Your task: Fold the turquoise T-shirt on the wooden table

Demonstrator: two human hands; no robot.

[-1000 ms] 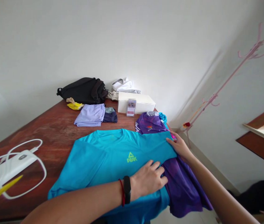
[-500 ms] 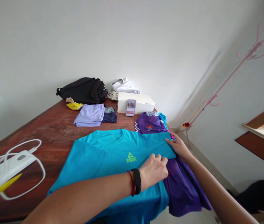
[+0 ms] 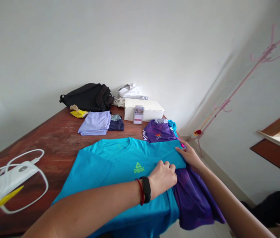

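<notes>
Inspected left to right. At 8 o'clock a white power strip with a looped white cable lies on the wooden table. At 10 o'clock sits a black bag; at 9 o'clock, a folded lilac garment beside a folded navy garment. A white box stands at 12 o'clock. The cyan T-shirt lies flat at 7 o'clock, over the table edge, above a purple garment hanging at 5 o'clock. Left hand: fingers curled down on the shirt, hold on the fabric not determinable. Right hand: fingers slightly spread at the shirt's far edge, hold likewise not determinable. Pink coat rack at 2 o'clock
</notes>
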